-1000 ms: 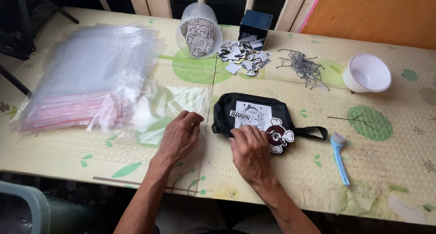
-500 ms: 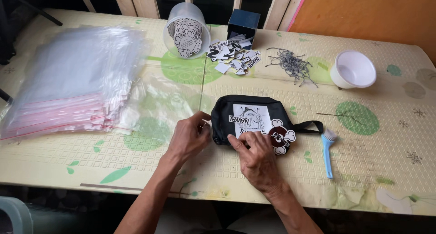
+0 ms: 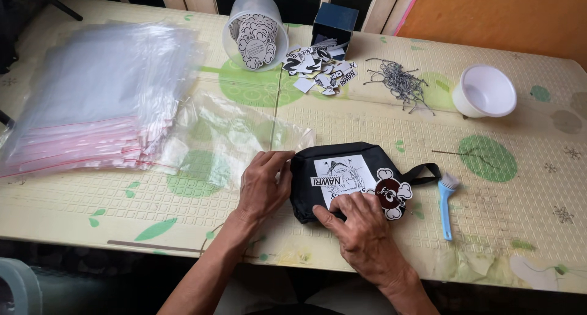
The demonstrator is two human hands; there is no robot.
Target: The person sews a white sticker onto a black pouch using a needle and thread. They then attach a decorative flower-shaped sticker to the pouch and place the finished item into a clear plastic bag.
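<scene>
Black fabric pouch [image 3: 306, 190] under both hands

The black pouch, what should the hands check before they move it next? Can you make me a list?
1. Left hand grips the black pouch at its left end: ok.
2. Right hand presses the pouch's front edge: ok.
3. Round tag lies attached at the strap side: cannot tell.
4. Clear bag lies beside the pouch; mouth open: cannot tell.
5. Blue brush lies apart from the pouch: ok.
</scene>
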